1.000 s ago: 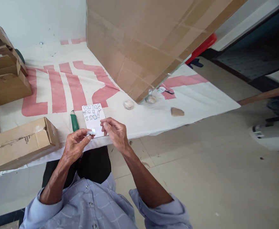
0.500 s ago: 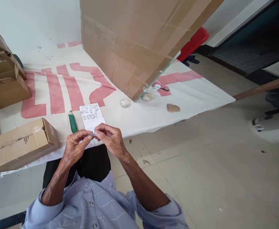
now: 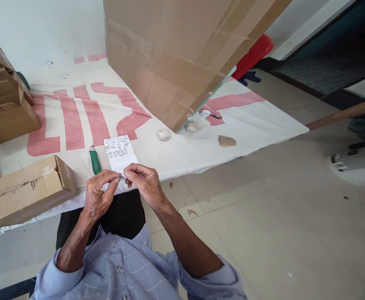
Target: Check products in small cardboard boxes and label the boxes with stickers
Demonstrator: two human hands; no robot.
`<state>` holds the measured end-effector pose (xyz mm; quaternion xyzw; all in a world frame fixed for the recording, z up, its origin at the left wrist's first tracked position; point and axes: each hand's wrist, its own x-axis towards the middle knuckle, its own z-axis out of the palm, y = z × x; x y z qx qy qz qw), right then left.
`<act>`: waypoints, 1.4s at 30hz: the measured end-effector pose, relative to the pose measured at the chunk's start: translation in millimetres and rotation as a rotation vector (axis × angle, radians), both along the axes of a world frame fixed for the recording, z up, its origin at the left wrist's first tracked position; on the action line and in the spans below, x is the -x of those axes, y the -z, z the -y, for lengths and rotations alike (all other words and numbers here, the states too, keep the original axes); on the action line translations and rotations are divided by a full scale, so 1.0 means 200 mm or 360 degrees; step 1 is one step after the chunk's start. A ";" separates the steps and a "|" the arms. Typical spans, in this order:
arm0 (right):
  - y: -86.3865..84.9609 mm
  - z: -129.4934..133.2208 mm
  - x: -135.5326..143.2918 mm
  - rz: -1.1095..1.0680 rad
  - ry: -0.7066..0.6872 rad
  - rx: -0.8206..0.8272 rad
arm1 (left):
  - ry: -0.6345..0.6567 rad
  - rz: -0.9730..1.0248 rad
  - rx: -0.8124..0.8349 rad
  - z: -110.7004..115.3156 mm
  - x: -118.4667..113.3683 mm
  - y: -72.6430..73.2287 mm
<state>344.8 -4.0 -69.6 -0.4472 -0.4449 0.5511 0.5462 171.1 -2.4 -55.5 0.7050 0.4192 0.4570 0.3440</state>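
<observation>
My left hand (image 3: pixel 99 191) and my right hand (image 3: pixel 145 183) meet at the table's front edge, thumb and forefinger of each closed in a pinch. Between the fingertips is a small, thin greyish piece (image 3: pixel 120 177), too small and covered to name. Just beyond the fingers lies a white sheet (image 3: pixel 124 160) bearing rows of small outlined four-sided shapes, which may be drawn or stuck on. To its left a green-handled cutter (image 3: pixel 94 160) rests on the cloth, close to my left hand.
A closed carton (image 3: pixel 29 187) stands at the left front, with open cartons (image 3: pixel 10 112) behind it. A big film-wrapped cardboard panel (image 3: pixel 170 54) leans over the table (image 3: pixel 182 156). Two clear-wrapped lumps (image 3: pixel 163 134) and a brown scrap (image 3: pixel 227 141) lie right of the sheet.
The small piece has turned slightly between my fingertips and shows less of its surface. Both hands keep almost the same place; sheet and cutter have not moved.
</observation>
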 end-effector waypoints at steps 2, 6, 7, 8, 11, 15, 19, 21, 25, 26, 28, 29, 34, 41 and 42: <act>0.00 0.01 0.01 -0.0009 0.0045 0.0048 | -0.0033 -0.0142 -0.0231 0.00 0.00 0.02; -0.01 0.01 0.03 -0.0061 0.0105 0.0123 | -0.0120 -0.0381 -0.0815 0.00 0.00 0.07; -0.01 0.01 0.03 -0.0081 0.0118 0.0138 | -0.0141 -0.0423 -0.0934 0.00 0.00 0.08; 0.00 0.01 0.03 -0.0101 0.0131 0.0149 | -0.0157 -0.0461 -0.1017 0.00 0.00 0.08; 0.01 0.00 0.04 -0.0144 0.0162 0.0149 | -0.0161 -0.0515 -0.1096 0.01 0.00 0.08; 0.02 -0.01 0.02 -0.0106 0.0294 0.0012 | -0.0152 -0.0338 -0.0964 0.03 -0.01 0.06; 0.00 0.02 0.00 0.0293 0.0550 -0.0506 | -0.0194 0.0275 -0.0128 0.05 -0.03 0.06; -0.01 0.05 -0.01 0.0629 0.0649 -0.0921 | -0.0177 0.0714 0.0393 0.04 -0.05 0.05; 0.01 0.10 -0.02 0.1141 0.0668 -0.1523 | -0.0031 0.1198 0.0992 0.04 -0.08 0.03; 0.02 0.11 -0.01 0.1208 0.0661 -0.1586 | -0.0004 0.1237 0.1064 0.04 -0.09 0.02; 0.03 0.12 -0.01 0.1297 0.0655 -0.1657 | 0.0013 0.1280 0.1146 0.05 -0.09 0.00; 0.04 0.12 -0.01 0.1326 0.0653 -0.1673 | 0.0011 0.1290 0.1168 0.05 -0.09 -0.01; 0.06 0.12 -0.02 0.1353 0.0627 -0.1672 | 0.0006 0.1263 0.1176 0.05 -0.08 -0.02; 0.05 0.12 -0.04 0.1043 0.0540 -0.1438 | -0.0095 0.1182 0.1082 0.04 -0.08 -0.03; 0.05 0.12 -0.04 0.0950 0.0515 -0.1306 | -0.0099 0.1157 0.1054 0.04 -0.08 -0.03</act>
